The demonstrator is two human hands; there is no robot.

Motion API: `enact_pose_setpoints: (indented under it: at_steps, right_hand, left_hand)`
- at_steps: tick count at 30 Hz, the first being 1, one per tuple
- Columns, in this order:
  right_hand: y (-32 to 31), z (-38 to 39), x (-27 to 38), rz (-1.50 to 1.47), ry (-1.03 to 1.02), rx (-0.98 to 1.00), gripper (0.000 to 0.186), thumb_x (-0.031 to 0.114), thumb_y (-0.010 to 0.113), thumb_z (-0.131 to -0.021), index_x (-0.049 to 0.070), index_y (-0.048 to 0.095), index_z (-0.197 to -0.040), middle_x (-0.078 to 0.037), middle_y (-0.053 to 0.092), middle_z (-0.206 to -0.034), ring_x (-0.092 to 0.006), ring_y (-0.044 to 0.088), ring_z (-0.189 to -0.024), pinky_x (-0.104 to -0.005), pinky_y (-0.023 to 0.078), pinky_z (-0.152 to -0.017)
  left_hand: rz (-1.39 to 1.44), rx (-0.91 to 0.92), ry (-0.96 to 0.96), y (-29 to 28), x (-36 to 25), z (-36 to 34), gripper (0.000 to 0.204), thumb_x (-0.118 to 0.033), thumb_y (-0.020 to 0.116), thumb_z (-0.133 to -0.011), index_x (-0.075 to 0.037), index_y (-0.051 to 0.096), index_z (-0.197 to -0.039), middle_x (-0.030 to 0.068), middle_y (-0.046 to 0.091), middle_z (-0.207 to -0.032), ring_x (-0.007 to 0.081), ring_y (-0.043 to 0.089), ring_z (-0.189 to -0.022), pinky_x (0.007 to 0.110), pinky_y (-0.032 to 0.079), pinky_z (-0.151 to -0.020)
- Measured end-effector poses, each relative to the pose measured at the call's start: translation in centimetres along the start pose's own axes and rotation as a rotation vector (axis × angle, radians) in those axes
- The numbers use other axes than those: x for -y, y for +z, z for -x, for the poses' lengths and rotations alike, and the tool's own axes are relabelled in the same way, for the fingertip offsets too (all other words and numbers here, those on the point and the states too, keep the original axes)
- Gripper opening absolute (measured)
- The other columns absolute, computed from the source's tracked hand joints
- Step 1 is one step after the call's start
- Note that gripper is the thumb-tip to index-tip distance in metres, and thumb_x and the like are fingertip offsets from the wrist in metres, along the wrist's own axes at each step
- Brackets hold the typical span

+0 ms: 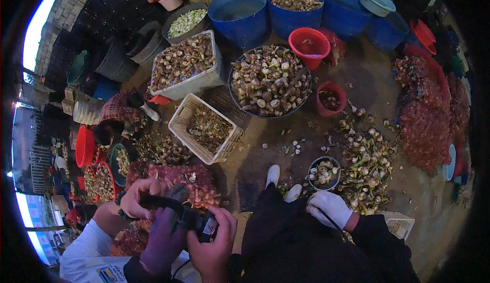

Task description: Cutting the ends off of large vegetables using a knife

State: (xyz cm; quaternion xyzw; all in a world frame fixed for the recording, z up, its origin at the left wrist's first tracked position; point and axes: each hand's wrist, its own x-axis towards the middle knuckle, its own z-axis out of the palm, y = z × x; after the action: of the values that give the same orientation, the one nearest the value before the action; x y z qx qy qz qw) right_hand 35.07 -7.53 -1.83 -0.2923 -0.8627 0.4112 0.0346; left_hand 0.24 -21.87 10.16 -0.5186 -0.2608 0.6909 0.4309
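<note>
My left hand (162,239), in a purple and dark glove, is raised at the lower left. A black strapped device (204,226) lies against it, and its fingers are mostly hidden. Another person's bare hands (217,239) hold the strap and device from both sides. My right hand (329,207), in a white glove, rests on my black-clad knee with fingers curled under; a thin dark cord or strip (332,220) crosses it. What those fingers hold, if anything, is hidden. Just beyond stands a small bucket (337,182) of garlic bulbs, beside a garlic heap (370,163) with stalks.
Ahead are a wide tub (232,90) heaped with bulbs, a pale crate (176,110) and a grey bin (196,88). Blue tubs (240,25) and red buckets (310,48) stand farther back. Red net sacks (418,135) lie right. A person in a checked shirt (116,110) bends at left.
</note>
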Motion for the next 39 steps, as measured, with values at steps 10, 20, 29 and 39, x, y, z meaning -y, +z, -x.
enact_pose_setpoints:
  at_steps: [10,20,29,39]
  right_hand:
    - [-0.3,0.6,0.2,-0.005,-0.008,-0.006,0.013,0.02,0.06,-0.084,0.007,0.064,-0.084,-0.011,0.063,-0.087,-0.0327,0.06,-0.085,-0.0416,0.049,-0.073]
    - [0.0,-0.8,0.9,-0.005,-0.068,0.042,0.014,0.02,0.061,-0.084,0.007,0.063,-0.081,-0.012,0.062,-0.084,-0.033,0.06,-0.083,-0.0422,0.049,-0.071]
    - [0.3,-0.2,0.7,-0.002,-0.06,0.022,0.019,0.024,0.06,-0.087,0.007,0.06,-0.08,-0.012,0.06,-0.081,-0.0332,0.059,-0.081,-0.0428,0.048,-0.071]
    - [-0.4,-0.2,-0.3,0.028,-0.029,0.04,0.015,0.024,0.061,-0.086,0.01,0.064,-0.084,-0.011,0.06,-0.082,-0.0324,0.059,-0.081,-0.0434,0.049,-0.068]
  left_hand:
    - [-0.036,-0.057,0.083,-3.4,4.8,3.5,0.038,0.004,0.062,-0.066,0.0,0.055,-0.103,0.0119,0.049,-0.104,0.0271,0.05,-0.103,0.041,0.047,-0.088]
    - [-0.16,-0.051,0.365,-5.5,9.2,6.8,0.046,0.008,0.061,-0.061,0.001,0.055,-0.106,0.0142,0.048,-0.107,0.0307,0.05,-0.107,0.044,0.048,-0.091]
    - [0.619,-0.052,-0.144,-5.9,9.1,7.0,0.031,0.0,0.064,-0.079,-0.003,0.06,-0.109,0.0107,0.055,-0.1,0.0248,0.053,-0.108,0.036,0.048,-0.089]
    - [0.604,0.079,-0.354,-1.9,0.5,6.1,0.038,-0.002,0.062,-0.082,-0.003,0.053,-0.118,0.0135,0.047,-0.117,0.0251,0.05,-0.114,0.035,0.046,-0.092]
